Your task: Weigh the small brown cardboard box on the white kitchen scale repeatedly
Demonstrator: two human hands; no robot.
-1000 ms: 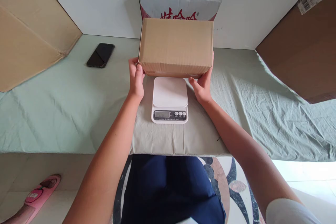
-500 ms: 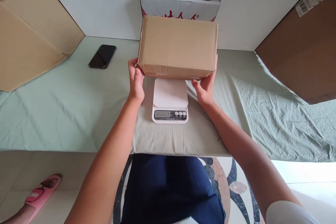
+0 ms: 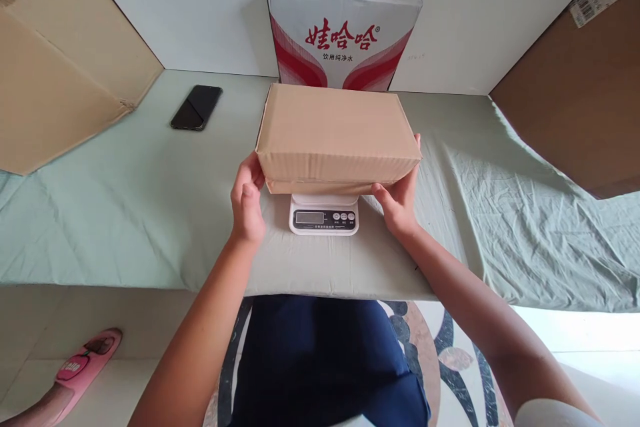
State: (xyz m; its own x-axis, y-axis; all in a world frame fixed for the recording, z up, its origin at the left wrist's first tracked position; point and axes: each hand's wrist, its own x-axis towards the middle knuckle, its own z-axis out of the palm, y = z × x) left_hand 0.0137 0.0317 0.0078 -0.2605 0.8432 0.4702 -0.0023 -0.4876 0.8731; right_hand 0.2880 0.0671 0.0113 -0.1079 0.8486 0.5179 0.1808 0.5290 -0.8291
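A brown cardboard box (image 3: 337, 127) is gripped at its two near corners between my hands. My left hand (image 3: 247, 203) holds the left corner, with part of its fingers hidden behind the cardboard. At the right corner, my right hand (image 3: 403, 197) has its thumb on the front and its fingers along the side. Under the box stands a white kitchen scale (image 3: 324, 217); its front panel with a blank-looking display and several buttons shows, while most of its platform is covered. Whether the box's underside touches the platform I cannot tell.
A black phone (image 3: 197, 107) lies on the green cloth (image 3: 150, 213) to the left. Behind stands a white and red carton (image 3: 345, 33). Large cardboard pieces flank the table at left (image 3: 70, 73) and right (image 3: 575, 93). Someone's foot in a pink slipper (image 3: 87, 367) is on the floor.
Both hands have brought the box down and toward me, so it now covers most of the scale's platform. The red lettering on the carton behind has come into view.
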